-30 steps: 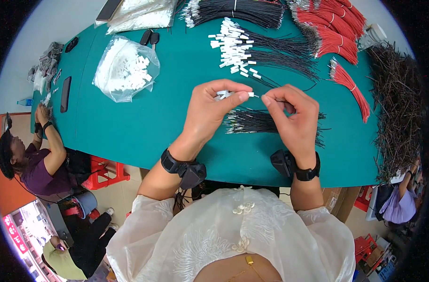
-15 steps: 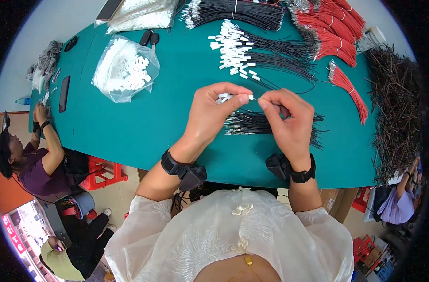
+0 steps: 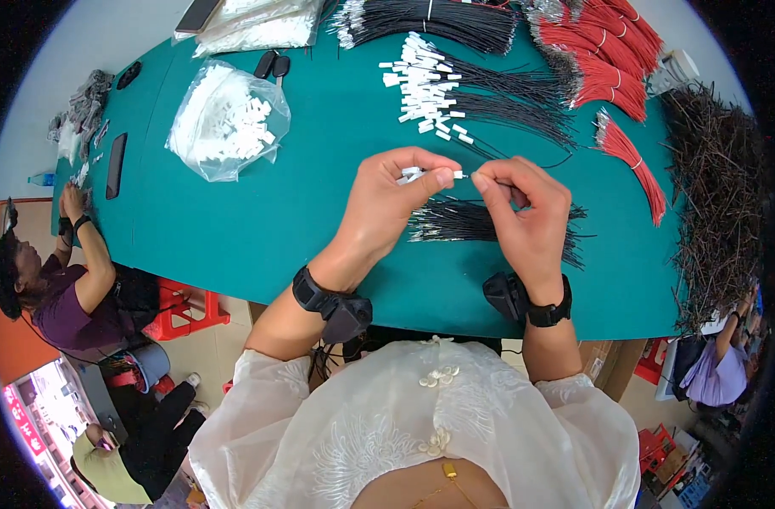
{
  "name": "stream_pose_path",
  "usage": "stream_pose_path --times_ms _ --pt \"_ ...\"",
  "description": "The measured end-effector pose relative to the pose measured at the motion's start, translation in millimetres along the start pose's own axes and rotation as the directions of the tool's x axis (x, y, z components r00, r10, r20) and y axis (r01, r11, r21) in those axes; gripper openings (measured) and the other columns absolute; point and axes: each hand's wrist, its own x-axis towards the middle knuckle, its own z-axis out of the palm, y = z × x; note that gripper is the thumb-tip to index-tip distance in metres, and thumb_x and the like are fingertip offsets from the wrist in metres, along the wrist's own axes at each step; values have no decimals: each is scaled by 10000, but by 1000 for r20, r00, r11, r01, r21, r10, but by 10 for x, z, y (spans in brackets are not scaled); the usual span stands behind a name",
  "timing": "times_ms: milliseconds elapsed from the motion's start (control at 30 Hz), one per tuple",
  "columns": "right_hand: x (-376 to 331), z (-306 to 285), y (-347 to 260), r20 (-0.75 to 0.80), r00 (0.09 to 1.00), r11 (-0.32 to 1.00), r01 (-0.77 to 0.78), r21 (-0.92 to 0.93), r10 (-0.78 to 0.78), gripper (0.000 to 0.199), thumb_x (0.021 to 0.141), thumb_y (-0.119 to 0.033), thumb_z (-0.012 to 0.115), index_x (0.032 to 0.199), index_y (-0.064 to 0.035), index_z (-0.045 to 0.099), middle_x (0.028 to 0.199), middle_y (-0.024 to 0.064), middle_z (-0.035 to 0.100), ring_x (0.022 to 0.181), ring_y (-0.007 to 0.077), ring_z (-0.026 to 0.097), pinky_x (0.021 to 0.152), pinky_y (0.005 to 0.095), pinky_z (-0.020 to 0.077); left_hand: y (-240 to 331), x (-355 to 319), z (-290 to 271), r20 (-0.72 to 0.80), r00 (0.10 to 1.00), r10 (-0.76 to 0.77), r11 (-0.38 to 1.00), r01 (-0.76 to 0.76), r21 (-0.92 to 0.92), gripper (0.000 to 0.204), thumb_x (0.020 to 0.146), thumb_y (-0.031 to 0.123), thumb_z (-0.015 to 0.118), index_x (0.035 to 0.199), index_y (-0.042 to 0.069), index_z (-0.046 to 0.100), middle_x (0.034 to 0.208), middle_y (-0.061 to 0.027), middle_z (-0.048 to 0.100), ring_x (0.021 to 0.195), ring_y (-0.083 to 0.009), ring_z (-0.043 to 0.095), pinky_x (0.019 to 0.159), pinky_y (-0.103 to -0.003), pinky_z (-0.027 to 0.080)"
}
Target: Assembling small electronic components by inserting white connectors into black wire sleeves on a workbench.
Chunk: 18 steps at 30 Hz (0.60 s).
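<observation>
Between the thumb and forefinger of my left hand is a small white connector housing. More white housings lie within that hand's curled fingers. My right hand pinches a thin black wire close to its end, right beside the housing; its tip is too small to make out fully. Under both hands a bundle of loose black wires with bare metal ends lies on the green table. Just beyond is a pile of black wires with white housings on their ends.
A clear bag of white housings sits to the left, near keys and a phone. Bundled black wires and red wires lie at the back. A dark tangled heap borders the right edge. A co-worker sits at far left.
Both hands have barely moved, with the wire end and the housing still close together. The view has shifted slightly.
</observation>
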Motion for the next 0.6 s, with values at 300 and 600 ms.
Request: stream_pose_path --times_ms 300,600 --pt "-12 41 8 -17 999 999 51 -5 -51 45 835 -4 708 855 11 671 688 20 584 577 65 461 505 224 334 -20 -9 14 5 999 -33 998 33 -62 114 885 63 701 969 -14 712 932 -65 701 836 -87 611 770 -229 482" --pt "-6 33 13 18 998 997 67 -46 -67 47 830 -3 712 863 10 680 683 31 595 568 79 473 501 233 340 8 -7 19 23 999 -41 995 43 -85 121 887 81 706 968 -9 715 919 -51 693 798 -61 579 711 -207 450"
